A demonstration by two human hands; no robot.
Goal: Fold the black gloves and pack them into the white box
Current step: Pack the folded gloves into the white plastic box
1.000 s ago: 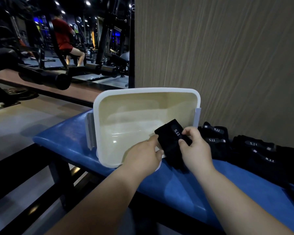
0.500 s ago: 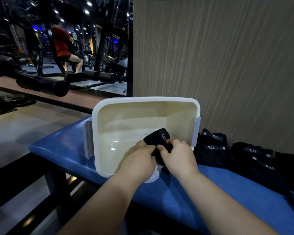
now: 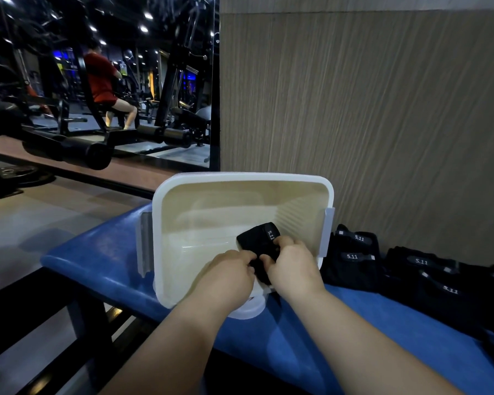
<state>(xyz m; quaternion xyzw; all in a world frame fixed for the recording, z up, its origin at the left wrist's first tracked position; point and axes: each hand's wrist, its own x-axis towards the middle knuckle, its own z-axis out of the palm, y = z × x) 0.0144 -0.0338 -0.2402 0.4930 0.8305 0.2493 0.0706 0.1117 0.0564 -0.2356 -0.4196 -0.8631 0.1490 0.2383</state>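
A white box (image 3: 241, 177) with grey side latches stands open on the blue bench. A folded black glove (image 3: 259, 242) with a "5.11" tab sits inside it, at the near right. My left hand (image 3: 227, 273) and my right hand (image 3: 293, 266) both reach over the near rim and pinch the glove from either side with curled fingers. The glove's lower part is hidden behind my hands. Several more black gloves (image 3: 354, 256) lie in a row on the bench, to the right of the box.
The blue padded bench (image 3: 103, 252) ends just left of the box, with dark floor below. A wood-grain wall (image 3: 382, 109) rises right behind the box. On the far left are gym machines and a person in red (image 3: 103, 78).
Both hands carried the folded glove from the box's near right rim forward and down into the box. The view tilted up a little.
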